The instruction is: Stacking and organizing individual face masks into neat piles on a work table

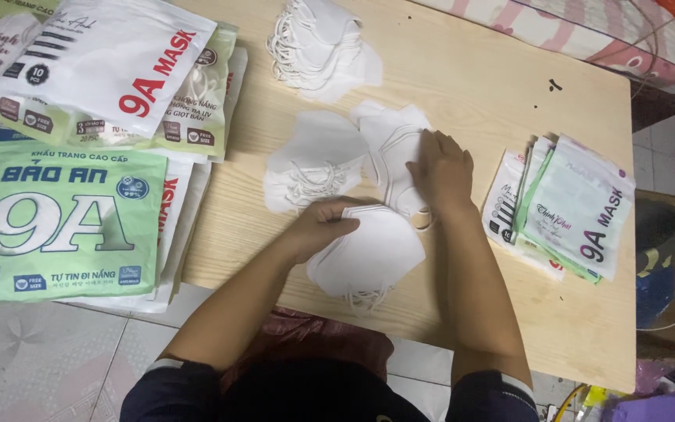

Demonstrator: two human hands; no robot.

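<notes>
Broadly, bench: a pale wooden bench carries everything, and both hands work near its front edge.
Green packs: a heap of large green and white flat packs lies well to the left of the left hand, partly overhanging the bench edge.
Pouches: a small fan of empty-looking white pouches sits just right of the right hand.
Far pile: a loose stack of white masks with ear loops lies beyond both hands, apparently not yet handled.
Middle piles: a few masks lie just beyond the left hand, and another group of folded masks sits under the right hand.
Near stack: a tidy stack of masks lies between the forearms, closest to the body.
Left hand: the left hand curls over the top edge of the near stack, fingers pinching it.
Right hand: the right hand lies flat and spread, pressing on the folded masks.
Progress: judging by the piles, some masks are gathered, none visibly bagged, and the far pile remains.
</notes>
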